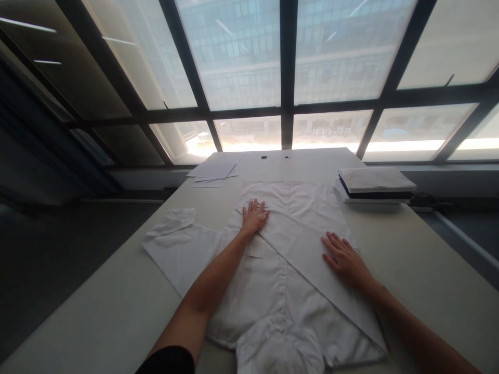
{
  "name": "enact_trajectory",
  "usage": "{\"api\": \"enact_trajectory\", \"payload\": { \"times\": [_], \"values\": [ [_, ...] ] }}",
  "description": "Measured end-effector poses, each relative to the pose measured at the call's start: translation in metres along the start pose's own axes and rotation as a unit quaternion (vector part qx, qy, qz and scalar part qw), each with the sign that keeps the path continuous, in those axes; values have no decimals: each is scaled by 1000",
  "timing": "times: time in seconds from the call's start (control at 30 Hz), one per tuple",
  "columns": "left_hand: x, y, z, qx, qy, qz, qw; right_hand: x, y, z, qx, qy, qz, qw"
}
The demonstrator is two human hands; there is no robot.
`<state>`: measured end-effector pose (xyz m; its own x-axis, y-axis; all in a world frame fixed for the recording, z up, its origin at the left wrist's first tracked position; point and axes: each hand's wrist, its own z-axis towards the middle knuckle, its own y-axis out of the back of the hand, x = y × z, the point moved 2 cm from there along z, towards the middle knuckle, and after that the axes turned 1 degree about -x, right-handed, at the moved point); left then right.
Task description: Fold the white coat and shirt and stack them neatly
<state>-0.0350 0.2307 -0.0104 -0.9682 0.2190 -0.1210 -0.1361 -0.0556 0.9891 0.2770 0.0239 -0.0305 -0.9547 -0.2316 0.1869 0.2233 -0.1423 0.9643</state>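
A white buttoned shirt [265, 291] lies spread on the white table, its collar end near the front edge. One sleeve is laid across the body toward the right; the other sleeve [187, 249] stretches out to the left. My left hand [255, 216] rests on the upper middle of the shirt with its fingers spread. Flat on the folded-over sleeve at the right is my right hand [345, 261], fingers apart. Neither hand grips the cloth. Wrinkles run across the fabric around the button line.
Sheets of paper [214, 170] lie at the table's back left. A stack of folded white and dark cloth [376, 182] sits at the back right. Beyond the table [288, 165] stand large dark-framed windows. A dark curtain [42, 135] hangs at the left.
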Motion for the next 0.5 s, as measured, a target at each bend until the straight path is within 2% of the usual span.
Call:
{"api": "enact_trajectory", "payload": {
  "times": [0.13,0.23,0.33,0.5],
  "values": [
    [0,8,-3,42,8,-10,999,-3,-4,-1,-4,8,-9,1000],
    [20,25,-6,16,-2,-14,1000,-7,-8,-1,-9,8,-11,1000],
    [68,52,-13,-38,18,0,999,-9,-11,-2,-16,10,-9,1000],
    [176,93,-46,-77,139,48,986,-9,-12,-2,-21,15,-7,1000]
  ]
}}
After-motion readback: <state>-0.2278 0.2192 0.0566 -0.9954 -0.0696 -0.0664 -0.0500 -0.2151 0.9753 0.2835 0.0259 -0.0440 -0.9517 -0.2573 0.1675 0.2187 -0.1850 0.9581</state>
